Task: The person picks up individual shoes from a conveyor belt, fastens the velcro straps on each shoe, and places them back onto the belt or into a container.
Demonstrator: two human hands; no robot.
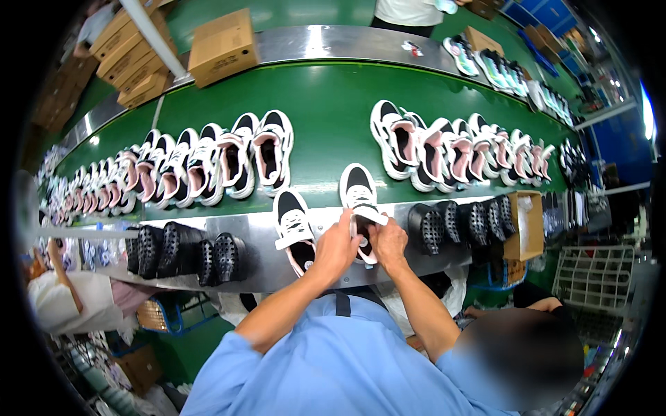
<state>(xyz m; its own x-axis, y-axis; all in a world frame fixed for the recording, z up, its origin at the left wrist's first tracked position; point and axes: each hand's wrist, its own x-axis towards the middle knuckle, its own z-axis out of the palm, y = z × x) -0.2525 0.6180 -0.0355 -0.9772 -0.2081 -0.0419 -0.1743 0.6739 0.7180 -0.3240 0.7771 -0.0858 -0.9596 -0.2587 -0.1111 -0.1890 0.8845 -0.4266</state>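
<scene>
Two white-and-black sneakers with pink linings lie on the metal ledge in front of me, toes pointing away. My left hand [337,245] grips the left side of the right-hand sneaker [359,184] at its collar. On the other side of the same opening, my right hand [390,243] has its fingers curled at the tongue and collar. The shoe's heel is partly covered by both hands. Just left of my left hand rests the other sneaker [292,213], which neither hand appears to hold.
Rows of similar sneakers [274,142] stand on the green belt [326,104] beyond the ledge. Black studded shoe-like pieces [229,256] line the ledge on both sides. An open carton [527,225] stands right; a closed box [222,50] sits across the belt. People are nearby.
</scene>
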